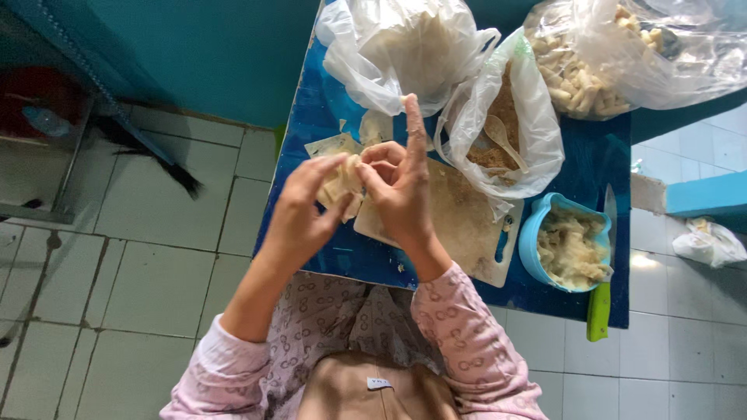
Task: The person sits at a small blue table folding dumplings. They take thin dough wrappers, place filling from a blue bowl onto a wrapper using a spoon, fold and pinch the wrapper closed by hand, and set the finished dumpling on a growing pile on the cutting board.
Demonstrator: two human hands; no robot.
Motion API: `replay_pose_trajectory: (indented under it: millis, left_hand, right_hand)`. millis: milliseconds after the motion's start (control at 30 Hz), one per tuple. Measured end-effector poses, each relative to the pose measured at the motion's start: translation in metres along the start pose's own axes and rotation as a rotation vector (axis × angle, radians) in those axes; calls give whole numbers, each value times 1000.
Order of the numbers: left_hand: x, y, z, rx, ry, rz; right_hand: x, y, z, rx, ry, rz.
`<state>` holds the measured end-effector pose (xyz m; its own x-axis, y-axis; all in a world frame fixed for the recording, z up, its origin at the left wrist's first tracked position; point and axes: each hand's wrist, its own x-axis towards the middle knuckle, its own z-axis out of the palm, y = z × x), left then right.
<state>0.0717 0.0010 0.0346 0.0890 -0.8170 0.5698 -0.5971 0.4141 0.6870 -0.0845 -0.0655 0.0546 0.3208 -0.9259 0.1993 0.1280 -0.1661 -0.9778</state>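
Both hands pinch a pale dough wrapper (342, 183) between them above the blue surface (311, 124): the left hand (299, 214) grips its near edge, the right hand (401, 190) holds the other side with its index finger raised. Just below lies a white cutting board (459, 225). Beside it stand a blue bowl (533, 233) of filling, a green-handled knife (599, 307) and clear plastic bags (405, 47).

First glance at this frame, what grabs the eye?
Both hands, left hand and right hand, pinch a pale dough wrapper at centre, above a cutting board on a blue table. Clear plastic bags crowd the table's far edge; a blue bowl of pale filling sits to the right, with a green-handled knife beside it.
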Motion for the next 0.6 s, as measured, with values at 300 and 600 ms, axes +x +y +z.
replay_pose_trajectory:
  millis: [300,600]
  left_hand:
    - [-16,1,52,-1192,-334,-636]
    - [-26,46,89,-1099,-150,-552]
  right_hand:
    - [-40,-33,-62,211,74,108]
    - [-92,-31,-81,-231,222,-17]
